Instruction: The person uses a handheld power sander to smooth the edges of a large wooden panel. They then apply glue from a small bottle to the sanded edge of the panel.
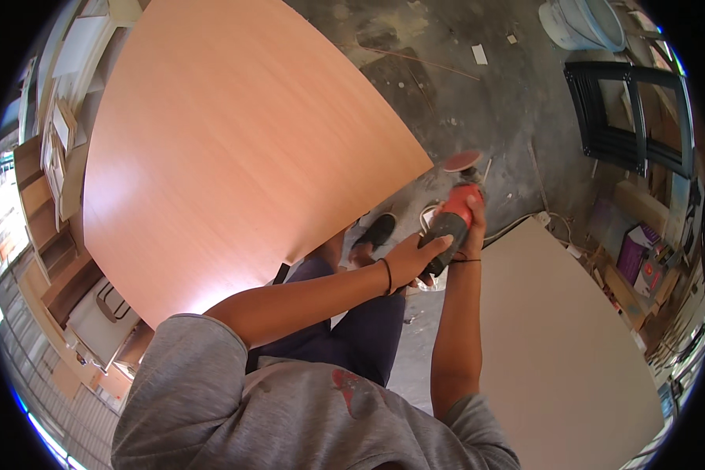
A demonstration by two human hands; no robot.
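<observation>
1. Fingers (440,243) of the left hand (406,262) are wrapped round the dark rear body of a red-and-black power tool (450,227); the right hand (471,227) grips its red front part. Both are closed on it.
2. Tool's position: held up in front of the person, right of the legs, between the wood-grain panel (243,141) and the pale panel (560,345).
3. Round disc (462,161) sits at the far end, near the wood-grain panel's corner and seemingly apart from it. Cannot tell whether it spins.
4. Handling, my judgement: two-handed hold suits this tool; right fingers best kept back from the disc, wrists firm against any kick.
5. Disc is best kept off the panel corner until stance and angle are settled; a tilted edge could gouge the surface.
6. A cord (503,232) shows near the right wrist, by the pale panel's edge. Wise to keep it behind the disc and away from the shoe (377,230).
</observation>
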